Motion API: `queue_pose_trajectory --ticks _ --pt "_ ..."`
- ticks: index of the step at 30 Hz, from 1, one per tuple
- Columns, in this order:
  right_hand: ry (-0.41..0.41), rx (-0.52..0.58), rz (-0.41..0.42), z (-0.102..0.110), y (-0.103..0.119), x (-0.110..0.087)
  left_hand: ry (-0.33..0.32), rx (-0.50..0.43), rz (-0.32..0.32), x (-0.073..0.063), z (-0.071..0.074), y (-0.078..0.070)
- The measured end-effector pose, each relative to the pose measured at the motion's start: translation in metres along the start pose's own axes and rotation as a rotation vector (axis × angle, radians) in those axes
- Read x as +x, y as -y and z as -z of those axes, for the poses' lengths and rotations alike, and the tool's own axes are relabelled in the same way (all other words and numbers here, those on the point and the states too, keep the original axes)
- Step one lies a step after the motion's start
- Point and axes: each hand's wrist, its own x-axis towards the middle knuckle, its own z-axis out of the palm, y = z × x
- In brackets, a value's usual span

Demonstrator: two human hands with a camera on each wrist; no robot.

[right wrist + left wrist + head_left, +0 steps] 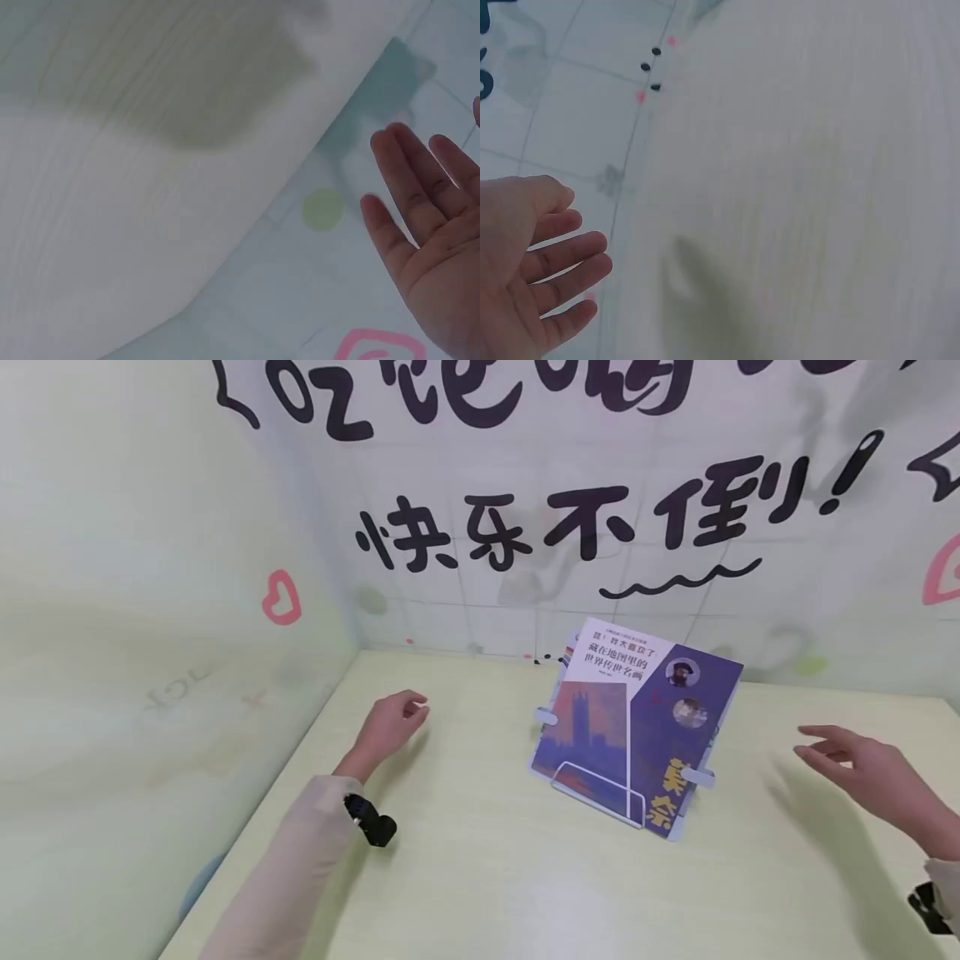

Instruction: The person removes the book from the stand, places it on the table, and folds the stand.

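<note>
A purple book (675, 727) with a white top corner and an orange-and-blue picture leans back on a book stand. The stand's pale clips (699, 776) overlap the book's left and right edges, and a clear wire ledge (600, 808) crosses its lower front. To the left of the book, my left hand (386, 724) hovers over the table with nothing in it; its fingers look loosely bent in the left wrist view. On the other side, my right hand (873, 772) is also bare, held apart from the book, its fingers (409, 176) extended and relaxed.
The pale wooden table (465, 860) meets a back wall (420, 610) printed with large black characters. A side wall (150, 652) with a pink heart borders the table on the left. Each wrist wears a small black camera (370, 820).
</note>
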Motion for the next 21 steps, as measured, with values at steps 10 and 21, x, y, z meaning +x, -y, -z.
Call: queue_pose_trajectory --ticks 10,21 --pt "-0.102 0.136 0.11 -0.022 0.075 -0.002 0.054 -0.352 -0.114 0.02 -0.041 -0.087" --pt "-0.146 0.168 0.021 -0.039 0.096 0.008 0.155 -0.415 -0.081 0.042 -0.081 -0.136"
